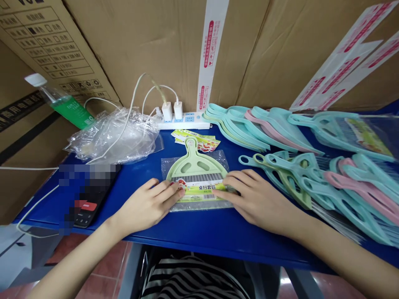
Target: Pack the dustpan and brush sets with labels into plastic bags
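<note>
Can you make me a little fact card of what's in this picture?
Left grip: on the label's left end
Right grip: at the label's right end
Between them: pale green dustpan in a clear bag, label across it
Behind it: loose labels, power strip
Left side: clear bags, bottle, phone
Right side: more dustpans, brushes
Table: blue

Blue table (199,232): bagged dustpan (194,167), dustpan stack (282,122), brushes (346,182), labels (208,143), probably phone (95,201).
</note>
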A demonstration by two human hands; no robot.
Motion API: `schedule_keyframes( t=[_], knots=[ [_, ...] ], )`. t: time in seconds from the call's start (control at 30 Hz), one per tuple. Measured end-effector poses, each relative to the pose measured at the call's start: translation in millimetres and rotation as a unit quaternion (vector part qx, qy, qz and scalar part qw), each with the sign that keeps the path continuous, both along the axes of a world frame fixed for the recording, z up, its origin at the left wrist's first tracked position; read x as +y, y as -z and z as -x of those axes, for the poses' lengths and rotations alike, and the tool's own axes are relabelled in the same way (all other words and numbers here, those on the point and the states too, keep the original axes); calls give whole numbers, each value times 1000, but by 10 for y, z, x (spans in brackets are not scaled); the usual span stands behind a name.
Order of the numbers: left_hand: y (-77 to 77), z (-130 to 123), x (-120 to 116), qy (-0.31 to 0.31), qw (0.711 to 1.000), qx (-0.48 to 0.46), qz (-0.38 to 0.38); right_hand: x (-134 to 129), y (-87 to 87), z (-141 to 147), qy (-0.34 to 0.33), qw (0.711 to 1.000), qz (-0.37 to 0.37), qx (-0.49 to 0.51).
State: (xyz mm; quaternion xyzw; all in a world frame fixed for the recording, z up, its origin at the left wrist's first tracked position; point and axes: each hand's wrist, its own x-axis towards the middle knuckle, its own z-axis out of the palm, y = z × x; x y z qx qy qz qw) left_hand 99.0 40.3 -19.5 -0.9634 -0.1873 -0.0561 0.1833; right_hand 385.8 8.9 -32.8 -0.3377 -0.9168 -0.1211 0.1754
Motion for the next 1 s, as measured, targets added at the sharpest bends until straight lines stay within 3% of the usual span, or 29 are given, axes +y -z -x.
schedule_keyframes(
  t=[0.2, 0.47, 0.73, 1.0],
  knots=[
    [-62, 56, 101, 36, 997, -57, 42, -46, -11, -105, 10, 998, 41, 53],
    [-33, 169, 103, 20, 996, -79, 39, -46, 78, -96, 31, 996, -17, 81],
    [-5, 183, 146, 22, 987, -137, 84, -95, 102, -70, 67, 994, -30, 85],
    [24, 204, 161, 27, 977, -177, 116, -92, 107, -63, 62, 995, -40, 75]
  ],
)
